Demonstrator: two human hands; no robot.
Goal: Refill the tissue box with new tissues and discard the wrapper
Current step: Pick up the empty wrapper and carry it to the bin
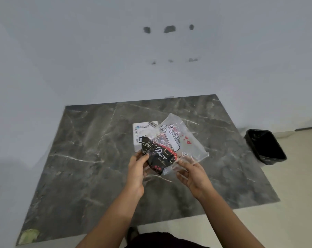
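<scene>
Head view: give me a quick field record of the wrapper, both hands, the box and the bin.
wrapper: clear and black plastic wrapper, looks empty and crumpled, held above the table
left hand: left hand pinching the wrapper's black end
right hand: right hand holding the clear end
tissue box: white box on the table, partly hidden behind the wrapper
bin: black bin on the floor, right of the table
wrapper discarded: not yet
</scene>
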